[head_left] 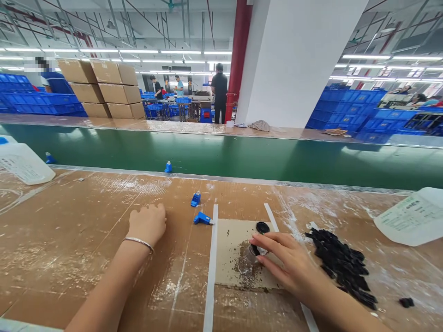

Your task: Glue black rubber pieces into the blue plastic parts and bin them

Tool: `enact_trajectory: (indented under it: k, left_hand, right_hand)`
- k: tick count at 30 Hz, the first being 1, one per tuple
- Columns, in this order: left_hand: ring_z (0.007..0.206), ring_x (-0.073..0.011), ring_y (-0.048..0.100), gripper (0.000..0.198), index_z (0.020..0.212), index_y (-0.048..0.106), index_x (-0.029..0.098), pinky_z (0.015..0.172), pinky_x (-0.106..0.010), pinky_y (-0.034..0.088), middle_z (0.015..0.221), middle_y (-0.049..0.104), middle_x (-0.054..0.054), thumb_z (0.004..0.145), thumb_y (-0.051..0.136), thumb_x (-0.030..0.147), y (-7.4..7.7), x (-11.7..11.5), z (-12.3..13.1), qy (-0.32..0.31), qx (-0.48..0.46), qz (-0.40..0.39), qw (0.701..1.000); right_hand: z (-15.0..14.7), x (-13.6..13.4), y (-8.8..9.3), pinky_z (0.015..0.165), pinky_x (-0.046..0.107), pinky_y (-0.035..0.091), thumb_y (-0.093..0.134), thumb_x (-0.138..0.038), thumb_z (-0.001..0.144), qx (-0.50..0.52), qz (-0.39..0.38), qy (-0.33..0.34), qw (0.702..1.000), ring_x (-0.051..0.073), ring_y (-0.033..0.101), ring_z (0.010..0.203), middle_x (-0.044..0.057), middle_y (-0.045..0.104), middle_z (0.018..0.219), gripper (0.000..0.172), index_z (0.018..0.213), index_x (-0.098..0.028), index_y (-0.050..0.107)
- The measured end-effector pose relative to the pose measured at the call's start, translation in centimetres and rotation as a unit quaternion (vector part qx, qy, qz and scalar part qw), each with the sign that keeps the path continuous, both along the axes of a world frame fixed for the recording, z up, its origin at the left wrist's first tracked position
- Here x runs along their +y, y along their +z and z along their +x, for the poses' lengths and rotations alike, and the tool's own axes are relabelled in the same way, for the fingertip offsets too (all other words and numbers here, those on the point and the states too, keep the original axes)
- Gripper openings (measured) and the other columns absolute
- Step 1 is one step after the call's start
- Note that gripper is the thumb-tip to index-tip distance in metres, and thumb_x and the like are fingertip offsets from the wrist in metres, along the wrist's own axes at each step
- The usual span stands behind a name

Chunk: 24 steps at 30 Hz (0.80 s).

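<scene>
Fingers of the right hand pinch a small black part, pressing it down on the stained cardboard pad at the middle of the table. Dark crumbs lie around it. Left hand rests on the table as a loose fist, well apart from the pad; nothing shows inside it. One round black cap sits at the pad's far edge, just beyond the fingertips. Pile of black parts lies right of the pad, near the right wrist, and looks large. Two blue pieces lie left of the pad, another by the green belt. Judging from that, one part is in hand, at most one set aside, most of the pile untouched. White bottle far right.
</scene>
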<state>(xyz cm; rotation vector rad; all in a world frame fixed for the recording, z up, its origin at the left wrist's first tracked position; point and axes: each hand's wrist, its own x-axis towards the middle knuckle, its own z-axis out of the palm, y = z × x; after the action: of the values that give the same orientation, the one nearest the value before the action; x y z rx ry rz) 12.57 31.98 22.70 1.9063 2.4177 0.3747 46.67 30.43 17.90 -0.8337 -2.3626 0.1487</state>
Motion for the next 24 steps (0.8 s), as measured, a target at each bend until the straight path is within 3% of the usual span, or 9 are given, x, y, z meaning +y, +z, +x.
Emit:
enact_trajectory:
  k: [2, 4, 8, 11, 13, 15, 19, 21, 24]
  left_hand:
    - [0.092, -0.0389, 0.058, 0.019, 0.085, 0.06, 0.01, 0.077, -0.049, 0.04, 0.091, 0.061, -0.024, 0.078, 0.044, 0.014, 0.3, 0.2, 0.7, -0.015, 0.097, 0.008, 0.995]
    - [0.097, -0.0362, 0.056, 0.028, 0.096, 0.06, 0.009, 0.081, -0.048, 0.041, 0.099, 0.06, -0.023, 0.08, 0.037, 0.01, 0.6, 0.5, 1.8, -0.089, 0.133, 0.031, 0.987]
    - [0.108, -0.0284, 0.052, 0.032, 0.111, 0.057, 0.017, 0.092, -0.043, 0.039, 0.115, 0.059, -0.014, 0.084, 0.039, 0.013, 0.0, 0.9, 4.0, -0.304, 0.005, 0.071, 0.95]
    - [0.112, -0.0296, 0.048, 0.03, 0.113, 0.056, 0.021, 0.094, -0.045, 0.037, 0.119, 0.057, -0.011, 0.084, 0.048, 0.019, -1.6, 1.2, 5.0, -0.35, -0.04, 0.054, 0.934]
    - [0.106, -0.0296, 0.051, 0.023, 0.105, 0.059, 0.021, 0.091, -0.045, 0.038, 0.112, 0.06, -0.011, 0.084, 0.048, 0.018, -2.6, 1.5, 5.3, -0.348, -0.067, 0.033, 0.935]
    - [0.097, -0.0288, 0.053, 0.016, 0.093, 0.061, 0.019, 0.088, -0.045, 0.038, 0.1, 0.062, -0.012, 0.084, 0.047, 0.018, -3.1, 1.8, 5.6, -0.337, -0.105, 0.027, 0.935]
    - [0.095, -0.0263, 0.054, 0.014, 0.096, 0.06, 0.02, 0.087, -0.042, 0.037, 0.098, 0.062, -0.009, 0.085, 0.051, 0.024, -3.0, 1.5, 6.5, -0.29, -0.276, 0.043, 0.915]
    - [0.086, -0.0222, 0.057, 0.025, 0.109, 0.055, 0.022, 0.076, -0.035, 0.042, 0.092, 0.062, -0.006, 0.086, 0.053, 0.031, -2.5, 1.0, 7.2, -0.249, -0.445, 0.005, 0.86]
    - [0.068, -0.0157, 0.058, 0.039, 0.116, 0.05, 0.021, 0.057, -0.025, 0.039, 0.079, 0.059, -0.003, 0.083, 0.06, 0.039, -1.8, 0.0, 8.2, -0.176, -0.675, -0.106, 0.708]
  right_hand:
    - [0.3, 0.0, -0.1, 0.082, 0.043, 0.052, 0.046, -0.019, 0.095, -0.016, 0.011, 0.003, 1.0, 0.025, 0.058, 0.101, 0.009, 0.065, 0.108, 0.037, 0.131, -0.024, 0.043]
    - [0.4, -0.1, -0.2, 0.08, 0.043, 0.052, 0.045, -0.02, 0.096, -0.026, 0.019, 0.0, 0.999, 0.025, 0.059, 0.099, 0.01, 0.065, 0.105, 0.033, 0.129, -0.023, 0.046]
    - [0.3, -0.3, -0.2, 0.078, 0.044, 0.053, 0.044, -0.02, 0.096, -0.022, 0.014, -0.002, 1.0, 0.026, 0.06, 0.098, 0.011, 0.066, 0.103, 0.031, 0.126, -0.022, 0.051]
    - [0.2, -0.5, -0.1, 0.081, 0.047, 0.052, 0.047, -0.021, 0.094, 0.036, -0.052, -0.005, 0.998, 0.026, 0.06, 0.099, 0.009, 0.065, 0.105, 0.03, 0.122, -0.026, 0.055]
    - [0.0, -0.9, 0.1, 0.087, 0.048, 0.05, 0.051, -0.025, 0.092, 0.117, -0.161, -0.017, 0.98, 0.025, 0.06, 0.103, 0.008, 0.066, 0.109, 0.028, 0.12, -0.029, 0.055]
    - [-0.3, -1.3, 0.5, 0.092, 0.048, 0.048, 0.056, -0.033, 0.09, 0.233, -0.299, -0.03, 0.925, 0.025, 0.059, 0.107, 0.007, 0.067, 0.111, 0.029, 0.119, -0.029, 0.055]
    - [-1.0, -2.0, 1.9, 0.093, 0.041, 0.05, 0.067, -0.04, 0.082, 0.466, -0.465, -0.005, 0.753, 0.025, 0.06, 0.108, 0.01, 0.067, 0.113, 0.036, 0.114, -0.025, 0.06]
    - [-1.3, -2.2, 2.6, 0.085, 0.035, 0.055, 0.069, -0.039, 0.081, 0.525, -0.487, 0.027, 0.697, 0.024, 0.063, 0.103, 0.01, 0.067, 0.113, 0.036, 0.113, -0.024, 0.063]
    - [-1.6, -2.6, 3.5, 0.074, 0.033, 0.059, 0.064, -0.04, 0.084, 0.542, -0.49, 0.054, 0.681, 0.023, 0.066, 0.095, 0.012, 0.067, 0.112, 0.032, 0.111, -0.024, 0.066]
